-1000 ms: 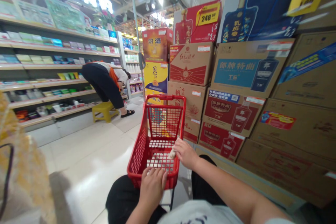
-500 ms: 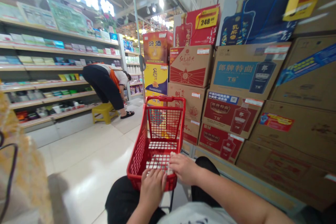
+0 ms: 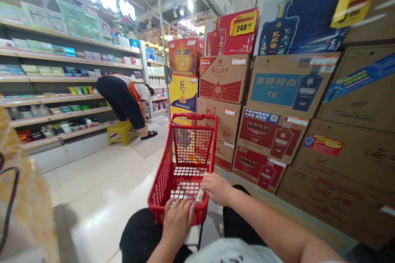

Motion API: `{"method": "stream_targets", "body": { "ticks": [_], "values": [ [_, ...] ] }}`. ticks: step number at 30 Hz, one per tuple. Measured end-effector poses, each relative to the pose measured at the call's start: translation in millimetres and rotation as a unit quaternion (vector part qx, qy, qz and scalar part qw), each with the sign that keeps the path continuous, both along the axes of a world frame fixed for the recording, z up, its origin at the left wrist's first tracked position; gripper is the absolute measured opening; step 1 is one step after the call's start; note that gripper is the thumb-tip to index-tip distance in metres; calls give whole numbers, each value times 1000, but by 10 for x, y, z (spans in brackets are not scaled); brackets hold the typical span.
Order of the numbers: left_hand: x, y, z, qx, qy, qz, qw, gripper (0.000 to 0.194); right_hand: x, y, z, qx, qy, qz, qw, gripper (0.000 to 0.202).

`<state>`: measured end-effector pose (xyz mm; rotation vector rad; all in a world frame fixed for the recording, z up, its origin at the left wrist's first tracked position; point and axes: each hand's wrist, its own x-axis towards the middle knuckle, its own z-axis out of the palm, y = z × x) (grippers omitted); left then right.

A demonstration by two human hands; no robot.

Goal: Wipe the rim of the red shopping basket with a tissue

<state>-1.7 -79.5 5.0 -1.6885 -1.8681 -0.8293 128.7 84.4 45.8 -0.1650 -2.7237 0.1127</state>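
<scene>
A red plastic basket cart stands between my knees, with nothing seen inside its mesh. My left hand is closed over the near rim of the cart, fingers curled forward. My right hand rests with bent fingers on the cart's right near side, closed round a small pale, whitish thing that sticks out below its fingers; what it is, I cannot make out.
Stacked cartons rise close on the right. Shelves of small goods line the left. Ahead on the left, a person bends down beside a yellow stool. A metal pole stands past the cart.
My right hand has shifted slightly up and right, so more of the pale thing shows. My left hand and the cart have barely moved.
</scene>
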Motion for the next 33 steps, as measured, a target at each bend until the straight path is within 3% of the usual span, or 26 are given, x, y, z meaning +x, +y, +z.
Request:
{"method": "stream_targets", "body": {
  "ticks": [5, 9, 14, 17, 21, 23, 29, 33],
  "values": [
    [-71, -31, -13, -10, -12, -4, 1000, 27, -137, 94, 69, 18, 2, -64, 998, 18],
    [-228, -112, -29, -6, -8, -11, 1000, 28, -257, -220, -3, 28, -13, -65, 997, 15],
    [-414, -157, -32, -6, 18, -24, 1000, 28, -318, -534, -74, 80, -34, -8, 996, 14],
    [-520, -145, -65, 3, 28, -33, 999, 28, -335, -369, 13, 80, -52, 14, 995, 19],
    [-712, -99, -153, 30, 62, -62, 996, 28, -318, -22, 145, 54, -32, -56, 996, 19],
    [-799, -60, -190, 34, 77, -66, 994, 29, -296, 32, 146, 51, -26, -77, 995, 18],
    [-868, 3, -201, 30, 94, -75, 992, 27, -280, -27, 111, 76, -59, 12, 995, 18],
    [-838, -6, -177, 33, 95, -69, 993, 26, -327, 185, 237, 52, -75, -82, 992, 19]
  ]
}}
